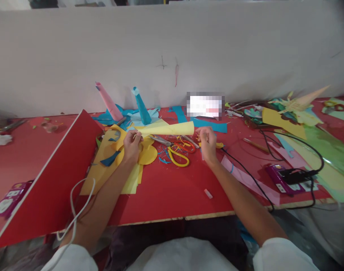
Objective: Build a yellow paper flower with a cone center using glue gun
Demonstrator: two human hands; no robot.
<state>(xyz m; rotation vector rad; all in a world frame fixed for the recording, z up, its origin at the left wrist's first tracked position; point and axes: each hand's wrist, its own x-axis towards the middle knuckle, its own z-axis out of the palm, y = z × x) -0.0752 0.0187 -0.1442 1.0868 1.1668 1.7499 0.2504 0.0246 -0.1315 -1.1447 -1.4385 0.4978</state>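
Red tabletop (172,203) beneath left grip (131,146) pinched on yellow paper cone (172,128), right grip (208,145) curled, hold unclear

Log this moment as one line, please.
left hand: pinching yellow paper cone by narrow end | right hand: near cone's wide end, contact unclear | scissors: on red table

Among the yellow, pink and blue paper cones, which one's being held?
The yellow cone, its narrow end in the left hand; the pink cone and blue cone stand nearer the partition.
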